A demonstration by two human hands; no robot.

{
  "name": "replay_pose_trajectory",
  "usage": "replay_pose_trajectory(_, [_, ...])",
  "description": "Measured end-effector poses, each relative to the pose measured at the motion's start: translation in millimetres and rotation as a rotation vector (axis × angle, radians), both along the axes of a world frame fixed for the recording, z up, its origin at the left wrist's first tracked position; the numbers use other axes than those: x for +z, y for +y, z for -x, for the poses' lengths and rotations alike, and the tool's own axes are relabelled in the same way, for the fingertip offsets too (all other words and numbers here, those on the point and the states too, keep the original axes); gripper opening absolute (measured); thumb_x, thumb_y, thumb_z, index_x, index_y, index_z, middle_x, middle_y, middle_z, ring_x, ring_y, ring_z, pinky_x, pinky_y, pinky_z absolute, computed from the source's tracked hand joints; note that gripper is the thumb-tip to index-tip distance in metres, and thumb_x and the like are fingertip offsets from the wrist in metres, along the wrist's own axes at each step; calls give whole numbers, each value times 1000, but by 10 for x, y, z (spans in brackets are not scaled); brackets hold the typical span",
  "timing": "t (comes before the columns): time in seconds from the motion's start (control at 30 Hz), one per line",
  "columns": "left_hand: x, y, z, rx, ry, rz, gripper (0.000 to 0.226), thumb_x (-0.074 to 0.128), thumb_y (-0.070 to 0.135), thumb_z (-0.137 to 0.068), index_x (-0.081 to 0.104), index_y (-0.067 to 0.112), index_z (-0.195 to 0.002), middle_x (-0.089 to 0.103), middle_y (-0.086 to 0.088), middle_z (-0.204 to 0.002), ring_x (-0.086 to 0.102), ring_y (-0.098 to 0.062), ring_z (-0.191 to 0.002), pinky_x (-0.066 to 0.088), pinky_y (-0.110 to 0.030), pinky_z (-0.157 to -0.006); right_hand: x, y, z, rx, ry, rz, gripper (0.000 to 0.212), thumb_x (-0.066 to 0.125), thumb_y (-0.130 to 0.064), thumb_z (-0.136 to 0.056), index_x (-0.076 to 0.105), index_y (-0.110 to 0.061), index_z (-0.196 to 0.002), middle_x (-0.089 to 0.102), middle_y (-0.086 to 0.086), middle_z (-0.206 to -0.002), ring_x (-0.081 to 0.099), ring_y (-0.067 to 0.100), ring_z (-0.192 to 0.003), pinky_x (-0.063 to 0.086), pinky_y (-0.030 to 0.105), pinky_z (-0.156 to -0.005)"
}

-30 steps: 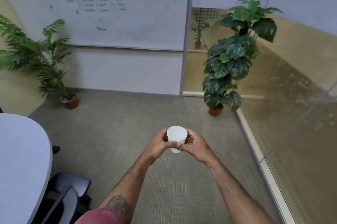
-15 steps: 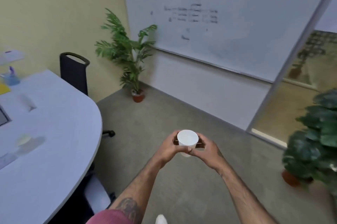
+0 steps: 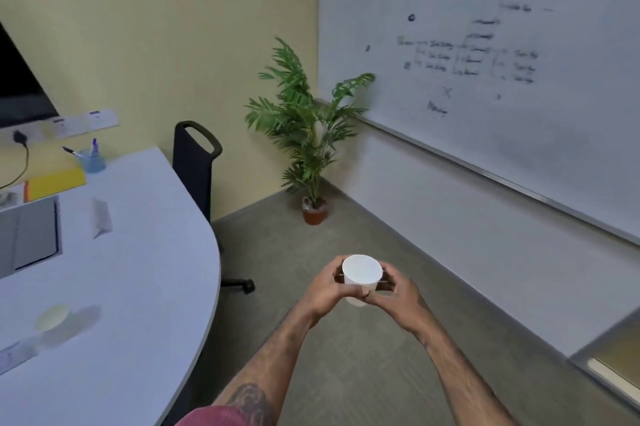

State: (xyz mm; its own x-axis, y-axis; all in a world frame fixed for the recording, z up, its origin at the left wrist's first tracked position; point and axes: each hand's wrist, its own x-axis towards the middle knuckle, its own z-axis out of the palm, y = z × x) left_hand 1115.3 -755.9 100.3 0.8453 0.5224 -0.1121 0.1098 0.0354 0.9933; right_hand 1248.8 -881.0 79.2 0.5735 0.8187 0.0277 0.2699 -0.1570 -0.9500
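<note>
White cup, cradled between left hand, right hand

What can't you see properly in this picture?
All in the head view:
The cup: most of its side is hidden by the left hand and right hand that hold it.
Writing on the whiteboard: too blurred and small to read.
The monitor: cut off by the left edge.
The chair: its seat is hidden behind the table.
</note>
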Motion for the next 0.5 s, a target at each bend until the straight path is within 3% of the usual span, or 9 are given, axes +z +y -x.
replay_pose_trajectory(0.27, [-49,1205,-1194,222,-22,-17,68,79,13,-61,58,13,-126,68,-8,-119,63,-13,-106,52,-22,-89,-72,1529,-1442,224,-43,-13,61,89,-41,-62,63,-36,-117,72,-15,-108,68,5,-100,55,23,-83])
replay_pose_trajectory(0.4, [-24,1567,-1563,300,2,-45,65,81,15,-62,60,17,-124,68,-7,-119,61,-24,-114,49,-41,-102,-7,1998,-1913,319,-33,5,61,89,-44,-62,61,-42,-116,71,-19,-108,66,1,-101,55,20,-83])
replay_pose_trajectory(0.5, [29,1944,-1854,403,7,-48,65,82,16,-61,62,20,-122,68,-5,-119,60,-26,-116,47,-45,-104,75,2529,-2279,409,-38,-12,62,89,-46,-59,62,-40,-116,72,-17,-107,66,2,-102,55,21,-84])
